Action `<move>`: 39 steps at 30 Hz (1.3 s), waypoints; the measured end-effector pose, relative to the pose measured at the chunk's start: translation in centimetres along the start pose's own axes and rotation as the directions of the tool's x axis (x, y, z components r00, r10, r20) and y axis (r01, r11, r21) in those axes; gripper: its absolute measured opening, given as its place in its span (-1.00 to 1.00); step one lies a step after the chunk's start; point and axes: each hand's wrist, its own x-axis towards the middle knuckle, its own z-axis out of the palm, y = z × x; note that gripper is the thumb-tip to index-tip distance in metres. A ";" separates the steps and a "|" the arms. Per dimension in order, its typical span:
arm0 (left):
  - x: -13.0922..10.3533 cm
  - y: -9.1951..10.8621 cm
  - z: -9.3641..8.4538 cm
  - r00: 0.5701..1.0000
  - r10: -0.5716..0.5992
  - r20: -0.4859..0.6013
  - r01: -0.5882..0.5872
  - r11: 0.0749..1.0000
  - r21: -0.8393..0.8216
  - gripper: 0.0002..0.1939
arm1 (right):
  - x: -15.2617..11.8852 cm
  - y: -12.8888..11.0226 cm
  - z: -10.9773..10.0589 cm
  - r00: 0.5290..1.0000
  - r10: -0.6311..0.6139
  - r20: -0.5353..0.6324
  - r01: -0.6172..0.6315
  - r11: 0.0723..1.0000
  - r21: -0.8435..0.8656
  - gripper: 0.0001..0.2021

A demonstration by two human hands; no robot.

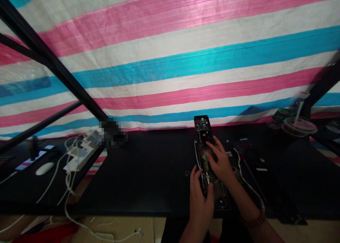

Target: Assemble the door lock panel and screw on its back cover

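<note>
A long, narrow black device casing lies open on the black table in front of me. Inside its far end is a circuit board, and a round, pale-rimmed part sits near the middle. My left hand is at the near left side of the casing, thumb apart from the fingers and over the inner parts. Over the middle, from the right, comes my right hand, its fingers spread and the thumb by the round part. A thin white wire runs along the left edge. Small parts under my fingers are hidden.
Right of the casing lie a long black panel and a white cable. A clear plastic cup lid with a straw is at the back right. Far left are a power strip, a white mouse and a phone.
</note>
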 end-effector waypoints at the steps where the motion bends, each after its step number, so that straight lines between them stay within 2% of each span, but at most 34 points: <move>1: 0.7 0.2 0.0 0.999 -0.015 -0.040 0.014 0.999 -0.035 -0.58 | 0.0 0.1 0.2 1.000 0.011 0.003 -0.011 1.000 0.010 -0.58; 6: 6.4 1.1 0.6 0.992 -0.032 -0.119 0.012 0.987 -0.162 -0.59 | -0.1 1.0 0.4 0.997 0.069 0.032 -0.072 0.988 0.138 -0.39; 9: 9.3 1.0 1.5 0.996 -0.060 -0.062 0.037 0.943 -0.330 -0.62 | -0.4 1.5 0.4 0.993 0.104 0.059 -0.115 0.968 0.225 -0.44; 11: 10.3 0.6 2.0 0.998 -0.059 -0.029 0.043 0.921 -0.387 -0.60 | -0.6 1.7 0.4 0.989 0.135 0.067 -0.149 0.948 0.280 -0.48; 18: 9.6 -1.0 1.8 0.989 -0.079 0.125 0.134 0.840 -0.525 -0.41 | -1.0 1.9 0.7 0.971 0.235 0.043 -0.231 0.881 0.413 -0.35; 28: 9.7 -1.1 1.8 0.981 -0.137 0.135 0.189 0.812 -0.551 -0.45 | -1.2 1.4 0.2 0.949 0.299 0.101 -0.312 0.836 0.453 -0.34; 39: 9.8 -1.5 2.0 0.977 -0.154 0.147 0.211 0.788 -0.578 -0.45 | -1.3 1.5 0.3 0.945 0.313 0.099 -0.324 0.836 0.443 -0.33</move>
